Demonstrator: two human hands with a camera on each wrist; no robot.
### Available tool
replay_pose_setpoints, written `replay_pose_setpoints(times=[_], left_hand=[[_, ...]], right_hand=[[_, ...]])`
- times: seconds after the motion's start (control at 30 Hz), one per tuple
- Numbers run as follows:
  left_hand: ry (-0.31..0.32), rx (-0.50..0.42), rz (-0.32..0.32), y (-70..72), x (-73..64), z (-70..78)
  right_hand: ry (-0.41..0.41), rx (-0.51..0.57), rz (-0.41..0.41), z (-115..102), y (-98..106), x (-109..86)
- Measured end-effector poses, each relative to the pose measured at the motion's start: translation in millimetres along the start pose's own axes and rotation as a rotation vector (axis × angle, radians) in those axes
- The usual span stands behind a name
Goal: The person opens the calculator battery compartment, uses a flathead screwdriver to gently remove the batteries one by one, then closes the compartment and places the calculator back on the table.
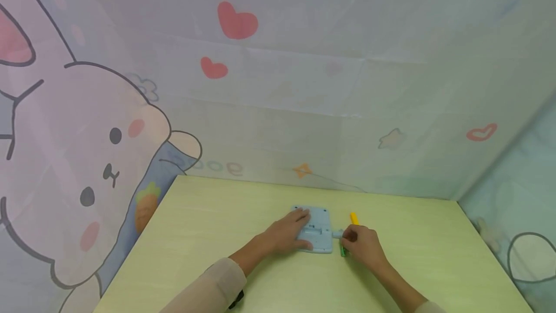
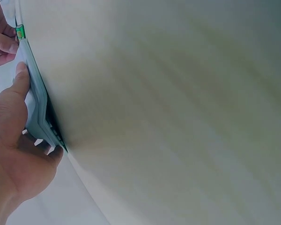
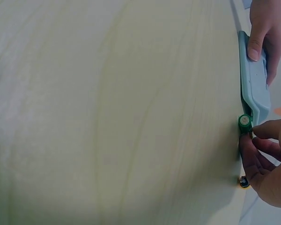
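A light-blue calculator point(image 1: 320, 244) lies back side up on the table, with a recessed battery compartment exposed. My left hand point(image 1: 288, 232) holds it from its left side, the thumb on the near part and fingers across the far part. Just right of the calculator, a green battery point(image 3: 245, 121) lies end-on in the right wrist view. My right hand point(image 1: 364, 244) has thumb and finger curled at this battery and appears to pinch it; the hand partly hides the contact. A small light-blue piece point(image 1: 337, 234), like a battery cover, sits between the calculator and the right fingertips.
A yellow battery point(image 1: 354, 218) lies beyond the right hand, partly hidden by it. The pale yellow table point(image 1: 208, 206) meets a printed cloth backdrop point(image 1: 278, 124) at its far edge, and cloth also hangs at both sides.
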State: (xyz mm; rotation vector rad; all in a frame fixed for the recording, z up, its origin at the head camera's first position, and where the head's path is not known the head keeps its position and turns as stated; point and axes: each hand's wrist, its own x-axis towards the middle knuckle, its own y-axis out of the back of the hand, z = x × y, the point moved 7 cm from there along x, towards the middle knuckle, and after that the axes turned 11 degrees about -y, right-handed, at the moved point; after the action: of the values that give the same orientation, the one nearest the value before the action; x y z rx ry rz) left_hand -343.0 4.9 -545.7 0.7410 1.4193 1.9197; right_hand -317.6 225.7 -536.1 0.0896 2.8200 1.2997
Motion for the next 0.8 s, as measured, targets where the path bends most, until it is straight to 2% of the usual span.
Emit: replay_pose_setpoints(times=[0.8], left_hand=[[0.005, 0.008, -0.014, 1.1, -0.5, 1.2]], right_hand=[[0.007, -0.028, -0.021, -4.6, 1.6, 0.8]])
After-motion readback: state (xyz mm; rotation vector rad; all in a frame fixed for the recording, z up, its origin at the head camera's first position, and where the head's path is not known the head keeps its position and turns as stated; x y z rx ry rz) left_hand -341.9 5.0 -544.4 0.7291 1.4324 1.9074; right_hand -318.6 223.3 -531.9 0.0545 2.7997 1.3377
